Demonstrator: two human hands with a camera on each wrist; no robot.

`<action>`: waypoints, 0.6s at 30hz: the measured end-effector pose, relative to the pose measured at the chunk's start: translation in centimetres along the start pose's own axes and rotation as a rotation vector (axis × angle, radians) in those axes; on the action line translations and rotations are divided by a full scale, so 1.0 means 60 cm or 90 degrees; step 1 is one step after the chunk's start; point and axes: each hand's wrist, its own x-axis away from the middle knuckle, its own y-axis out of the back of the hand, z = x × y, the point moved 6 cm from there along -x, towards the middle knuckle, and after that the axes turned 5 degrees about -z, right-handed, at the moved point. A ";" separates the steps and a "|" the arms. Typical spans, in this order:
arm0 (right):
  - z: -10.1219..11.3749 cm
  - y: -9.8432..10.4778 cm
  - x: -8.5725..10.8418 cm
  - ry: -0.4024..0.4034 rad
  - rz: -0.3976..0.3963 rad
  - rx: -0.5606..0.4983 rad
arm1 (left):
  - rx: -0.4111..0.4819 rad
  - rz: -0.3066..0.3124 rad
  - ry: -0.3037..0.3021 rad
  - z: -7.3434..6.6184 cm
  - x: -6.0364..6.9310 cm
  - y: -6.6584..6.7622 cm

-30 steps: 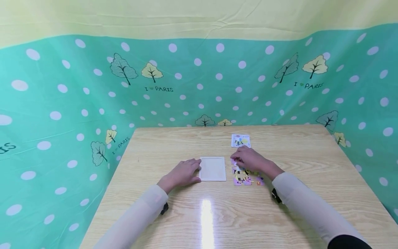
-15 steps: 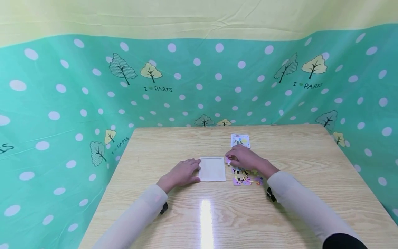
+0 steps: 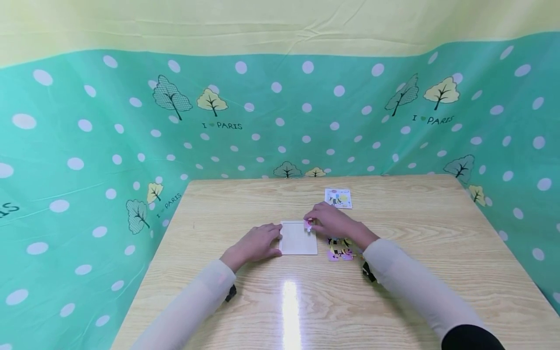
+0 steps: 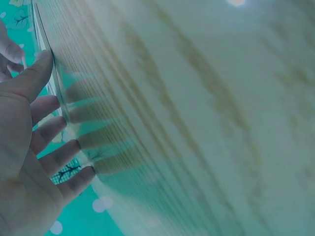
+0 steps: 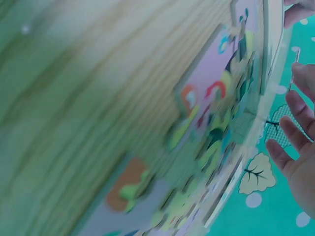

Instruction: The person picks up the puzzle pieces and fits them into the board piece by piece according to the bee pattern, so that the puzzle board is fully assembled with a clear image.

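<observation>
A white square puzzle tray lies flat on the wooden table. At its left side rests my left hand, fingers spread and touching the edge; in the left wrist view its fingers look extended. Over the tray's upper right corner, my right hand pinches a pink jigsaw piece between thumb and fingers. The right wrist view shows that piece edge-on, above the table surface. Several pink and yellow jigsaw pieces lie right of the tray, partly covered by my right hand and forearm.
A picture card with a bee design lies behind the pieces. The wooden table reaches back to a green dotted curtain, which also hangs at both sides.
My right hand has moved left from the loose pieces, carrying the pink jigsaw piece over the tray's upper right corner. My left hand has stayed at the tray's left edge.
</observation>
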 end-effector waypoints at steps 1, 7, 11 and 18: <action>0.003 -0.001 -0.003 -0.001 0.001 -0.002 | 0.000 0.001 0.001 0.000 0.000 0.000; 0.015 -0.019 -0.024 -0.007 0.026 0.004 | 0.004 -0.001 0.005 -0.001 0.001 0.000; 0.024 -0.031 -0.034 -0.003 0.039 0.011 | 0.001 -0.006 -0.001 -0.002 -0.001 0.000; 0.044 -0.034 -0.048 0.004 0.037 0.001 | -0.009 -0.017 -0.016 -0.004 -0.001 0.004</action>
